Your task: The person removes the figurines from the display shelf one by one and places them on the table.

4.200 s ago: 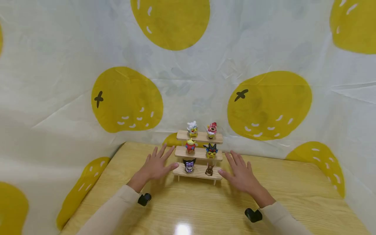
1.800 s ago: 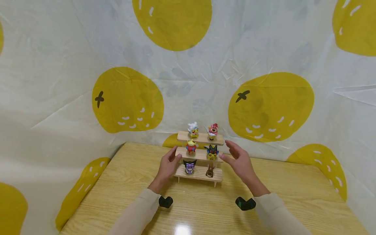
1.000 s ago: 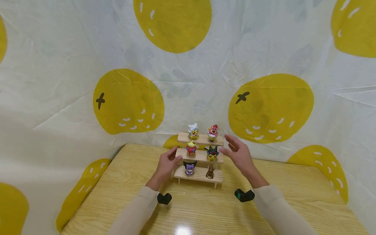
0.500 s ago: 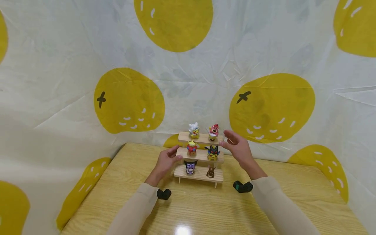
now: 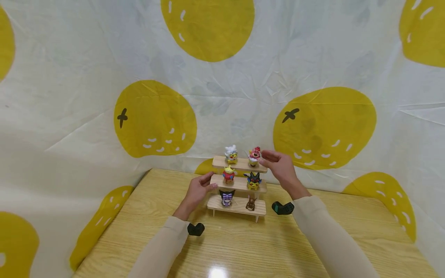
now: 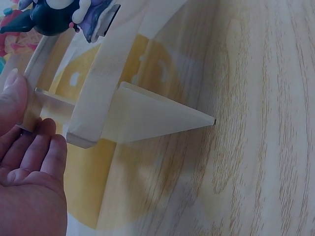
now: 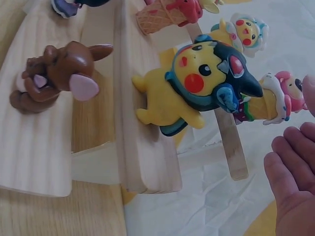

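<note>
My left hand [image 5: 197,192] pinches the left end of the middle tier of a wooden three-tier display stand [image 5: 238,205], thumb above and fingers below in the left wrist view. At the top tier's right end, my right hand [image 5: 282,170] is beside a pink bear figurine [image 5: 254,153] in an ice-cream cone. Its thumb tip is right at the bear, while the other fingers [image 7: 290,155] extend apart from it. Below that sits a yellow figurine with a black hood [image 7: 197,88]; a brown eared figurine [image 7: 61,73] occupies the lowest tier.
On the stand's left side are a white-hooded yellow figurine [image 5: 231,155], a red one with a yellow head [image 5: 228,175] and a black-and-purple one [image 5: 227,198]. The wooden table [image 5: 222,243] meets a cloth backdrop [image 5: 236,108] close behind the stand.
Both hands have come in from widely spread positions beside the stand. The left now holds the middle tier; the right has risen to the pink bear figurine. The figurines stay in place.
</note>
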Demonstrator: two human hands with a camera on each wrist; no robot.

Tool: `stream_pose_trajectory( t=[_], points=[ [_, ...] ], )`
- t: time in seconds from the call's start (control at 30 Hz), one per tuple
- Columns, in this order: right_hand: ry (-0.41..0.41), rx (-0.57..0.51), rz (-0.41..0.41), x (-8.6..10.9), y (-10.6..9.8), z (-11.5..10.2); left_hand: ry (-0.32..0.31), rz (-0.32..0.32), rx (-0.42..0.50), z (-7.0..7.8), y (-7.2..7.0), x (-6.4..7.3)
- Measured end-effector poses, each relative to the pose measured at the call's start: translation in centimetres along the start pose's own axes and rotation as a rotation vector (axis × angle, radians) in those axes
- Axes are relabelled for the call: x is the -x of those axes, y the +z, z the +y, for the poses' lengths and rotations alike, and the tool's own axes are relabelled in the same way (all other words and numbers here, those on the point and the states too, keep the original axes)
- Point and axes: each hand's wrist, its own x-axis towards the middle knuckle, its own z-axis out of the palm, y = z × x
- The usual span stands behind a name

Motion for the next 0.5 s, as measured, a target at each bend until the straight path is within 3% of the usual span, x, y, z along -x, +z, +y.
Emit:
stream_pose_trajectory(
  t=[0.5],
  points=[
    [0.047, -0.012, 0.009, -2.1, 0.8, -0.1, -0.003, 0.002, -0.019, -0.1, 0.0, -0.1]
  ],
)
